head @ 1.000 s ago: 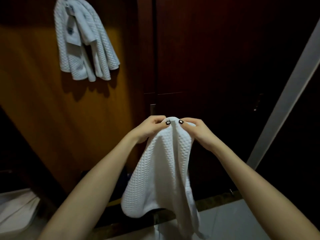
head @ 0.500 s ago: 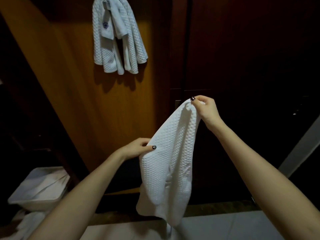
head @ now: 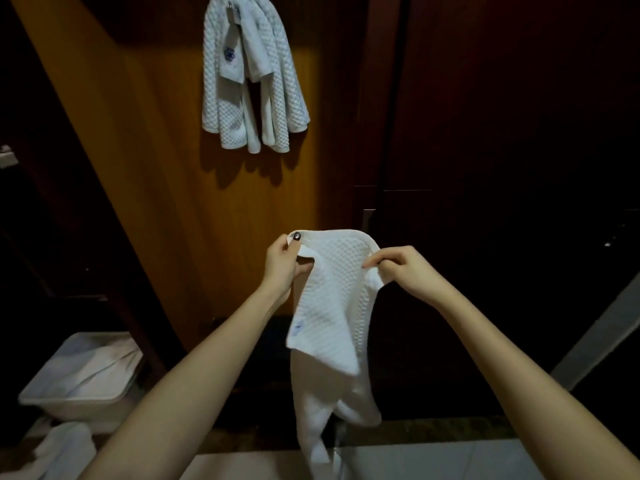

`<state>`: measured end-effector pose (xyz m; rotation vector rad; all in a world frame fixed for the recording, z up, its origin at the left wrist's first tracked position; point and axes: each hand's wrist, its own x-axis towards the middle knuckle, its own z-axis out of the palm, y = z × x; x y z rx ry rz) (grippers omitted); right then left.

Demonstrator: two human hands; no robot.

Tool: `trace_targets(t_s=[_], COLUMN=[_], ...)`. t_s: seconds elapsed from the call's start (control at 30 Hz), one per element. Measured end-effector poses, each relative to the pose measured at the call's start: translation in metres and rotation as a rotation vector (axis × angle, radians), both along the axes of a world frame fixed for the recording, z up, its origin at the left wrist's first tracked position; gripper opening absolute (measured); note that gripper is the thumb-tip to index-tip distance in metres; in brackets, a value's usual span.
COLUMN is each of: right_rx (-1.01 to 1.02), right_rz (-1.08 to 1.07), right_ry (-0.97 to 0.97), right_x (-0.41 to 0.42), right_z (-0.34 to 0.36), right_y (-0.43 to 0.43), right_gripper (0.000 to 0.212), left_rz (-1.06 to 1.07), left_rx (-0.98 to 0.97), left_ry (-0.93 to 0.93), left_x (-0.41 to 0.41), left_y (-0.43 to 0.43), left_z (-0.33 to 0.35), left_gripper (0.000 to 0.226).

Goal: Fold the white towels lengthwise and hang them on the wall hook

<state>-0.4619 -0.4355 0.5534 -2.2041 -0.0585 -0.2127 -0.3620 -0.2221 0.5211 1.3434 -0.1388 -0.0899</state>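
I hold a white waffle-weave towel (head: 329,306) in front of me, its top edge stretched between both hands and the rest hanging down in folds. My left hand (head: 282,265) pinches the upper left corner. My right hand (head: 398,268) grips the upper right edge. Several white towels (head: 252,74) hang bunched on a wall hook (head: 231,6) at the top of the orange wooden panel, well above my hands.
A white plastic bin (head: 83,375) with white cloth in it stands on the floor at the lower left, with another white towel (head: 62,452) lying beside it. Dark wooden cabinet doors (head: 485,133) fill the right side. Pale floor tiles (head: 433,459) lie below.
My left hand rose from the towel's middle to its top left corner and my right hand came down, so the top edge is now spread between them. The view shifted left.
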Motion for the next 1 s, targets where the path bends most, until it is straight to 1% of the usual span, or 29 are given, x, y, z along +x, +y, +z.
trace_targets(t_s=[0.07, 0.1, 0.13, 0.23, 0.3, 0.37, 0.4, 0.43, 0.53, 0.63, 0.7, 0.8, 0.93, 1.0], right_rx=[-0.087, -0.11, -0.13, -0.232, -0.283, -0.24, -0.204, -0.175, -0.151, -0.032, -0.013, -0.068, -0.241, -0.263], right_rz=[-0.013, -0.024, -0.031, -0.06, -0.078, -0.121, -0.153, -0.18, -0.24, -0.299, -0.286, -0.26, -0.19, -0.153], right_ry=[0.044, 0.063, 0.072, 0.072, 0.078, 0.061, 0.046, 0.033, -0.027, -0.037, -0.055, -0.057, -0.018, -0.002], right_x=[-0.001, -0.002, -0.002, -0.004, -0.003, 0.001, 0.004, 0.008, 0.016, 0.022, 0.024, 0.026, 0.023, 0.02], right_z=[0.001, 0.0, 0.0, -0.002, -0.004, -0.005, -0.005, -0.005, -0.001, 0.006, 0.009, 0.01, 0.0, -0.008], right_y=[0.0, 0.0, 0.001, 0.015, 0.031, 0.049, 0.056, 0.064, 0.082, 0.093, 0.096, 0.089, 0.07, 0.063], right_gripper=[0.034, 0.026, 0.023, 0.049, 0.071, 0.086, 0.087, 0.085, 0.061, 0.055, 0.051, 0.043, 0.04, 0.023], left_rz=[-0.016, -0.03, -0.042, -0.018, 0.023, 0.075, 0.091, 0.097, 0.097, 0.102, 0.117, 0.168, 0.189, 0.194], left_rx=[-0.085, -0.106, -0.121, -0.156, -0.189, -0.217, -0.231, -0.248, -0.266, -0.245, -0.21, -0.19, -0.293, -0.3], left_ry=[-0.006, -0.006, -0.005, -0.007, -0.019, -0.036, -0.044, -0.048, -0.06, -0.079, -0.088, -0.071, 0.012, 0.053], left_x=[-0.001, -0.002, -0.003, -0.008, -0.014, -0.02, -0.023, -0.026, -0.029, -0.03, -0.029, -0.024, -0.013, -0.01], left_y=[-0.002, -0.002, -0.003, -0.005, -0.011, -0.019, -0.022, -0.025, -0.025, -0.019, -0.014, 0.001, 0.028, 0.036], left_z=[0.007, 0.01, 0.013, 0.023, 0.03, 0.039, 0.044, 0.049, 0.064, 0.072, 0.075, 0.078, 0.078, 0.073], left_gripper=[0.015, 0.014, 0.015, 0.018, 0.019, 0.018, 0.016, 0.015, 0.014, 0.016, 0.019, 0.022, 0.016, 0.013])
